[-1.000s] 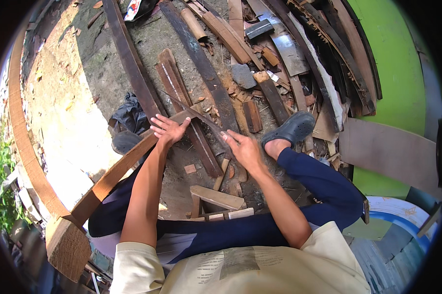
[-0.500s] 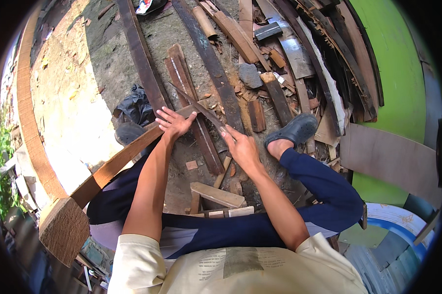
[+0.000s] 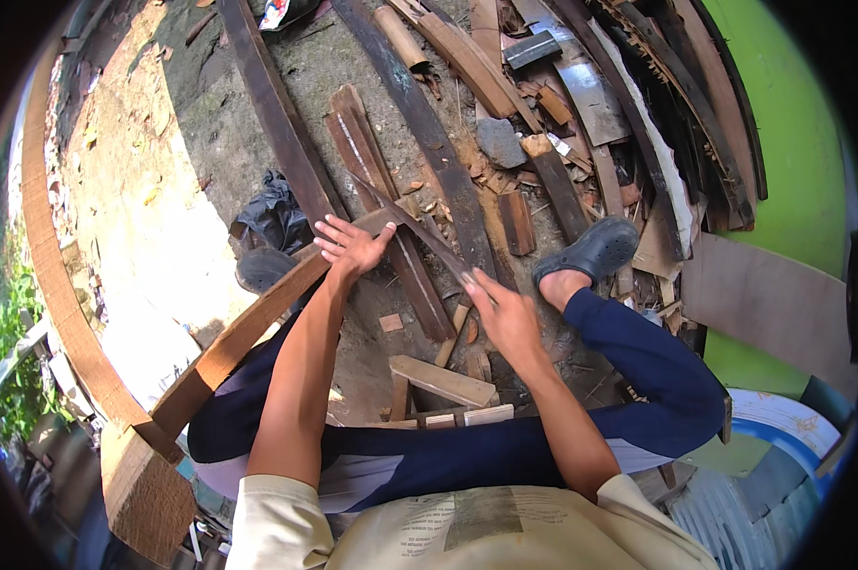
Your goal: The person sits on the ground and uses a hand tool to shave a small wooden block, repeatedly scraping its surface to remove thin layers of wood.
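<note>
My left hand point(image 3: 355, 249) lies with its fingers spread on a brown wooden beam point(image 3: 258, 318), near the beam's far end. The beam slopes from the lower left up to the middle. In my right hand point(image 3: 500, 309) is the near end of a long, dark, tapering blade point(image 3: 418, 226), whose exact kind I cannot make out. It crosses the beam's far end just right of my left thumb, its thin tip pointing away to the upper left. Beneath them, a dark board point(image 3: 415, 275) with a pale line along it lies on the ground.
A thick timber point(image 3: 149, 494) stands at lower left. Long dark planks point(image 3: 277, 114) lie ahead, with a black plastic bag point(image 3: 269, 211) beside one. Scrap wood, a grey stone point(image 3: 500, 142) and stacked boards point(image 3: 695, 104) fill the right. Small wood pieces point(image 3: 443, 380) lie before my legs.
My right hand and the blade have drawn back a little, toward the lower right. On the beam, my left hand stays in place. The whole view has shifted slightly.
</note>
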`<state>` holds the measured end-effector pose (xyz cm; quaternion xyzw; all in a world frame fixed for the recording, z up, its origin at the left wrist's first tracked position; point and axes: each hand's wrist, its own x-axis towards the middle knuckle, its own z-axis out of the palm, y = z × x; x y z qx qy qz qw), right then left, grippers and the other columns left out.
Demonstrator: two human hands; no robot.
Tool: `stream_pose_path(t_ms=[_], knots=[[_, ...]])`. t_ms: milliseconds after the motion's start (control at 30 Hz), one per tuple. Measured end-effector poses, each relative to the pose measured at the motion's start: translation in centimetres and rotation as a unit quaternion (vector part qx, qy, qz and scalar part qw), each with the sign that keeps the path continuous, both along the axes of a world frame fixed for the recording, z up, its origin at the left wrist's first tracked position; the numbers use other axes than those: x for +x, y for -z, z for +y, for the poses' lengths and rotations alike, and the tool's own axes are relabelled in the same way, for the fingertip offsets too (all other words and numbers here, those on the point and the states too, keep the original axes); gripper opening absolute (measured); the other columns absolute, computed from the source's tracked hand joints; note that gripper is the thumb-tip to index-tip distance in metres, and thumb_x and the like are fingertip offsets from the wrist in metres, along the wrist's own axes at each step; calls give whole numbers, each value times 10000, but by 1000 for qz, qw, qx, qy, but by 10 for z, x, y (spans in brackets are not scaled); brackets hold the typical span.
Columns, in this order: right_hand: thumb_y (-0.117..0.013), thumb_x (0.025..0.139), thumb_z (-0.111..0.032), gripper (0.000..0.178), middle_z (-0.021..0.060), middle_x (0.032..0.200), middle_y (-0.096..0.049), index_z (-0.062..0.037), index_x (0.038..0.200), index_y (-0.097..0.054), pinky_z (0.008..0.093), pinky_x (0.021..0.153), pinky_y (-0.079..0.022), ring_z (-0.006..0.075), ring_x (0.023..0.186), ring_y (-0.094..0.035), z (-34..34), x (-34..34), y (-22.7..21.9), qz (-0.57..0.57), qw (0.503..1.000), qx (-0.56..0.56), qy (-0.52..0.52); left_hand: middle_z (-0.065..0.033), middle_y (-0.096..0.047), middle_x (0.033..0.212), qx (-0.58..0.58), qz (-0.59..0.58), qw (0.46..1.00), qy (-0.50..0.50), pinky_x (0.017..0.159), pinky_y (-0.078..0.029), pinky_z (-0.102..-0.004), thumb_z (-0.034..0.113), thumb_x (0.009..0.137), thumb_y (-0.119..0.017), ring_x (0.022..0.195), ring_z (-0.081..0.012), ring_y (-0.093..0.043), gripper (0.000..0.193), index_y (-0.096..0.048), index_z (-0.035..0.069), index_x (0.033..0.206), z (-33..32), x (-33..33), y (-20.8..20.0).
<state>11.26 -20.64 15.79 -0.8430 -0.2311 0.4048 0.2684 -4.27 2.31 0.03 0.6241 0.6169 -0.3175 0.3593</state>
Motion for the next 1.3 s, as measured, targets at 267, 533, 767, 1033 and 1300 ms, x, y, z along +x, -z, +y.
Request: stream_pose_path(t_ms=[267,533,767,1033,1300], knots=[[-666,1002,-382,378,270,895,-722,-119,1262,-747,464,767,-567,442,855,-718,-4,20,13,1,1000,-24,1,-353,325,1611,-13,-1,1000,0,1191,30,-714,893,798,-557,1463,-629,259,1480,291,-60,1549,-1,6,-2],[-663,1009,-390,390,285,783,-682,-109,1270,-735,466,663,-538,444,738,-697,-47,6,-6,-53,998,15,-14,-362,331,1603,-3,-11,1000,-5,1187,39,-717,882,805,-565,1457,-635,266,1480,298,-69,1541,1,1,-4],[-627,1023,-393,391,286,919,-705,-120,1286,-728,472,705,-565,456,802,-701,57,20,30,14,999,-30,-41,-363,338,1600,-3,-14,1000,-7,1190,47,-707,859,808,-595,1455,-634,273,1480,293,-73,1541,1,13,-5],[-667,984,-260,362,240,836,-723,-84,1297,-714,501,675,-567,417,733,-714,-30,-6,-31,-83,995,24,-52,-348,323,1614,-9,27,1000,2,1203,-2,-702,879,806,-570,1484,-616,230,1472,285,-59,1551,-2,3,0],[-603,1031,-314,345,241,1080,-718,-138,1309,-710,507,773,-566,471,864,-690,49,-7,29,-39,997,47,-52,-343,363,1597,-16,-12,1000,-14,1193,54,-701,869,812,-573,1451,-613,307,1478,313,-70,1532,-6,10,-4]])
